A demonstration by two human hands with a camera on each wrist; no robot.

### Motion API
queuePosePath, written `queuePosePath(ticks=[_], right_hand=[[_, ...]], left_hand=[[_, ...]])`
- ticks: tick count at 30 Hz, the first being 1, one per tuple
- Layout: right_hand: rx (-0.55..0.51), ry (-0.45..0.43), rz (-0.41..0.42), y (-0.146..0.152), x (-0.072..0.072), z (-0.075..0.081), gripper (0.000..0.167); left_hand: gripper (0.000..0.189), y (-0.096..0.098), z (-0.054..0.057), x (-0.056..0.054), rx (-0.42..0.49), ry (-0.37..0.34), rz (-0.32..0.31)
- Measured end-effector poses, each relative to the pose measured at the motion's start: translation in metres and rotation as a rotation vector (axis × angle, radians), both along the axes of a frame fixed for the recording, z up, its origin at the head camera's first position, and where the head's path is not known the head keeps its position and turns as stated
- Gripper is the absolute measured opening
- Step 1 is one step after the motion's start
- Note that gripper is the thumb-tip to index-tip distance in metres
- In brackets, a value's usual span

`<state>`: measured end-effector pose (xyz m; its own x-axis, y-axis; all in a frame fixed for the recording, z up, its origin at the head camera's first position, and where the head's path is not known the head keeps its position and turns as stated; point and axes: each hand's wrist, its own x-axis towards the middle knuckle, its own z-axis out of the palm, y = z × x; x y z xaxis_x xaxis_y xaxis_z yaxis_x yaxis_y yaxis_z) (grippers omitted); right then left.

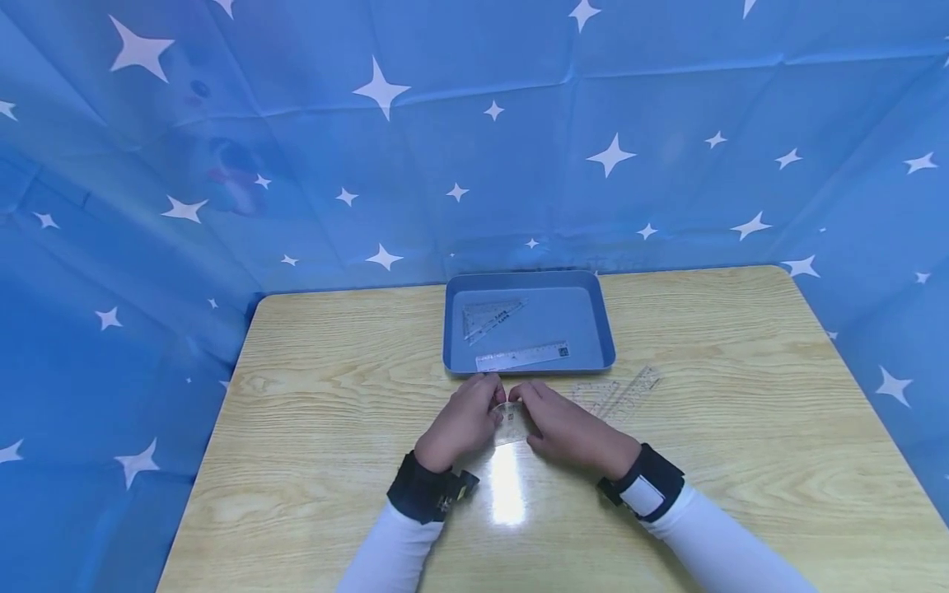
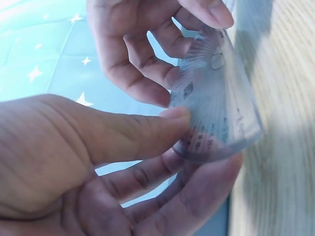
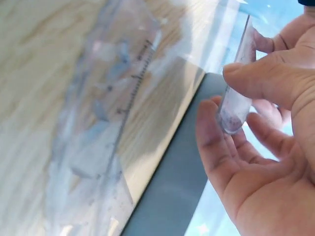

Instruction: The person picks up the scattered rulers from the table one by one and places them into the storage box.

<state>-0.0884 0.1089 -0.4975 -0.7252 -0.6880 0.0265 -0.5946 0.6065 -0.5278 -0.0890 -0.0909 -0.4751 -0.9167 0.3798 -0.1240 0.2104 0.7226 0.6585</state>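
A clear plastic protractor [image 1: 510, 430] is held between both hands just in front of the blue tray. My left hand [image 1: 461, 422] pinches its curved edge, thumb on the face and fingers behind, as the left wrist view shows on the protractor [image 2: 221, 110]. From the other end my right hand [image 1: 567, 427] pinches it too. In the right wrist view the protractor [image 3: 237, 105] stands nearly edge-on, with the right thumb against it. To the right of the hands a clear ruler [image 1: 632, 392] and a clear set square [image 1: 589, 394] lie on the table.
The blue tray [image 1: 571, 313] stands at the table's back edge. Inside are a clear ruler [image 1: 522, 356] and a clear set square [image 1: 482, 318] with another clear strip across it. A blue star-printed cloth [image 1: 519, 165] hangs behind the wooden table [image 1: 319, 395].
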Motion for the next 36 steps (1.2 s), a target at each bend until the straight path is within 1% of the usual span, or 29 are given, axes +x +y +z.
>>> queuePosePath(ticks=[3,7,11,14,16,19,22,25,27,30,33,36], right_hand=[[-0.009,0.021,-0.017,0.001,0.002,0.001,0.048],[-0.007,0.037,-0.041,0.001,0.003,0.003,0.045],[0.003,0.003,-0.069,0.002,0.004,0.008,0.048],[-0.005,-0.003,-0.089,0.003,0.004,0.012,0.050],[-0.019,0.034,-0.092,0.004,0.004,0.013,0.052],[-0.038,0.131,-0.085,0.006,0.002,0.015,0.054],[-0.048,0.219,-0.091,0.007,0.001,0.017,0.057],[-0.054,0.285,-0.104,0.009,0.000,0.021,0.058],[-0.062,0.323,-0.113,0.010,-0.001,0.024,0.057],[-0.079,0.368,-0.120,0.011,-0.003,0.026,0.055],[-0.080,0.401,-0.122,0.010,-0.006,0.029,0.054],[-0.079,0.427,-0.120,0.009,-0.009,0.030,0.054]], left_hand=[[0.016,-0.001,0.002,0.000,0.024,-0.003,0.003],[0.014,-0.002,0.005,0.000,0.047,0.025,-0.002],[0.016,-0.003,0.007,-0.001,0.058,0.058,-0.011],[0.016,-0.004,0.009,-0.001,0.073,0.065,0.003],[0.017,-0.004,0.012,-0.001,0.083,0.064,0.020],[0.016,-0.004,0.017,0.000,0.090,0.078,0.045],[0.015,-0.002,0.021,0.001,0.081,0.119,0.067],[0.017,0.001,0.024,0.002,0.064,0.166,0.085],[0.023,0.003,0.025,0.004,0.046,0.198,0.083],[0.042,0.007,0.026,0.006,0.002,0.254,0.060],[0.058,0.010,0.025,0.007,-0.061,0.309,0.039],[0.063,0.013,0.024,0.008,-0.119,0.345,0.041]])
